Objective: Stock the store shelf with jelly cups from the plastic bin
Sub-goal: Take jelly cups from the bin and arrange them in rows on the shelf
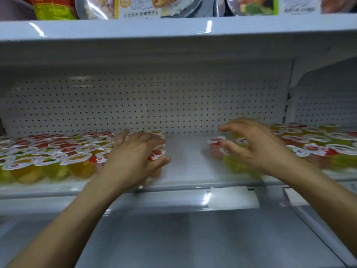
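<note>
Jelly cups with white printed lids fill the white shelf [185,163] in two groups. The left group of jelly cups [48,155] is yellow, orange and red. The right group of jelly cups [316,146] is mostly green and red. My left hand [135,153] rests flat, fingers apart, against the right edge of the left group. My right hand [257,146] hovers with spread fingers over the left edge of the right group, above a red cup [215,149]. Neither hand holds a cup. The plastic bin is out of view.
A bare gap of shelf lies between the two groups. A perforated back panel [146,105] closes the rear. The upper shelf [173,28] carries packaged food [135,6]. A lower shelf [193,238] juts out below my forearms.
</note>
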`<state>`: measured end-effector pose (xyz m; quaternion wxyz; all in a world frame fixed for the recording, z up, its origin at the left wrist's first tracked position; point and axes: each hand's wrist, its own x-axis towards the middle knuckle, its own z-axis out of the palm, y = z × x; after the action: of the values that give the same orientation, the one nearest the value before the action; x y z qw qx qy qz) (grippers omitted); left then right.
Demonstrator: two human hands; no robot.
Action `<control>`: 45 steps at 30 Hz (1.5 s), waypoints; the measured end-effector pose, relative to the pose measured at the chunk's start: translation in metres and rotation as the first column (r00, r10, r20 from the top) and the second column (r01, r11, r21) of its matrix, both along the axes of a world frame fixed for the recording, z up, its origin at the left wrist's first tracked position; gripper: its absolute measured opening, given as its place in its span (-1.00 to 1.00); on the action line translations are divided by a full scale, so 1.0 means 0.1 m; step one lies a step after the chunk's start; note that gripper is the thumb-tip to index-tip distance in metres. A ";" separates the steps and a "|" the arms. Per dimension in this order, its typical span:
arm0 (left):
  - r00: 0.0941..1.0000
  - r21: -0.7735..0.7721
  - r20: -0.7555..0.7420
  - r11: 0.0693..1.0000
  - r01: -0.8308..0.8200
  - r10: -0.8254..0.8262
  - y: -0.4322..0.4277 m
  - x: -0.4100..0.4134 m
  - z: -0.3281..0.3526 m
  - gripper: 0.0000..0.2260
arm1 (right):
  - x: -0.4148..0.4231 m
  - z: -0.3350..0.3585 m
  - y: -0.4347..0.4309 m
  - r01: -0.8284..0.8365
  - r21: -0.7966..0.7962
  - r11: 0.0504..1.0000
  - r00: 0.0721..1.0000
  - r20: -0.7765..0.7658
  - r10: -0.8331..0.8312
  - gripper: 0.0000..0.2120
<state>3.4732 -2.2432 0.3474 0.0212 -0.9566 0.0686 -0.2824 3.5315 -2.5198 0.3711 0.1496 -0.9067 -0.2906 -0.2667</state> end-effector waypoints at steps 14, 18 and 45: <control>0.996 -0.293 0.070 0.953 0.077 -0.059 -1.60 0.34 -0.27 -0.42 | -0.01 -0.27 -0.64 0.162 -0.265 0.950 0.987 0.023 -0.162 -0.48; 0.993 -0.287 0.105 0.955 0.079 -0.050 -1.73 0.49 -0.32 -0.57 | -0.01 -0.26 -0.62 0.129 -0.235 0.963 0.991 0.013 -0.130 -0.50; 0.947 -0.121 0.322 0.992 0.045 -0.004 -0.44 0.21 -0.33 -0.62 | 0.08 -0.50 0.42 -0.168 0.036 0.985 0.985 0.048 0.166 -0.62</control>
<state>3.4940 -2.2869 0.3147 -0.0320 -0.8963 0.0581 -0.4385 3.5393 -2.4776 0.3211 0.1831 -0.8697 -0.3635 -0.2793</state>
